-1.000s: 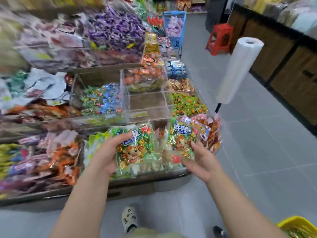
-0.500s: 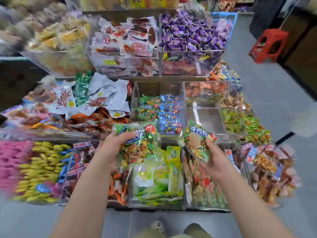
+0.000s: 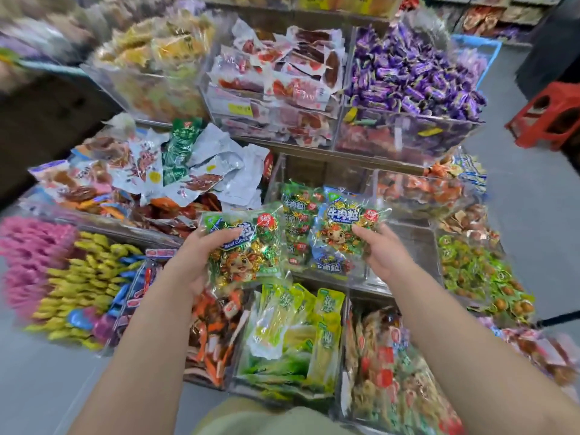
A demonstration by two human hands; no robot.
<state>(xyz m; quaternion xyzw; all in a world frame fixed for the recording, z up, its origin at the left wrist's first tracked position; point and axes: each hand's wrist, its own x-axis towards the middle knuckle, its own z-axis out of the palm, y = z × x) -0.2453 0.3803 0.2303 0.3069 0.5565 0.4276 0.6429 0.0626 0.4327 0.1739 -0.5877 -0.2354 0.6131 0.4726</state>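
1. My left hand (image 3: 201,262) grips the green beef-cube bag (image 3: 248,252) by its left edge. My thumb is curled across the front and my fingers are tucked behind.
2. That bag faces me with its printed title at the far end. Its long axis runs away from me and tips slightly to the right, and the cartoon animal sits at the near end.
3. My right hand (image 3: 381,252) holds the blue beef-cube bag (image 3: 339,237) by its right edge, with my thumb pinching the front and my fingers behind.
4. The blue bag also faces me with its title at the far end, and its long axis runs near to far, close to straight.
5. Both bags are lifted side by side, just apart, above the middle row of the display.
6. Right behind and between them is a clear bin (image 3: 276,174). It holds stacked beef-cube packets (image 3: 296,211), green on the left and blue on the right.
7. Below my hands, the front compartments hold orange packets (image 3: 213,324), yellow-green pouches (image 3: 292,328) and mixed red-and-green snacks (image 3: 386,372).
8. Loose yellow candies (image 3: 81,277) and pink candies (image 3: 28,246) are heaped to my left.
9. Small green packets (image 3: 477,271) fill a bin to my right.
10. The upper tier has bins of red-and-white packets (image 3: 282,73) and purple candies (image 3: 414,73).
11. A red stool (image 3: 549,114) stands on the floor at the far right.
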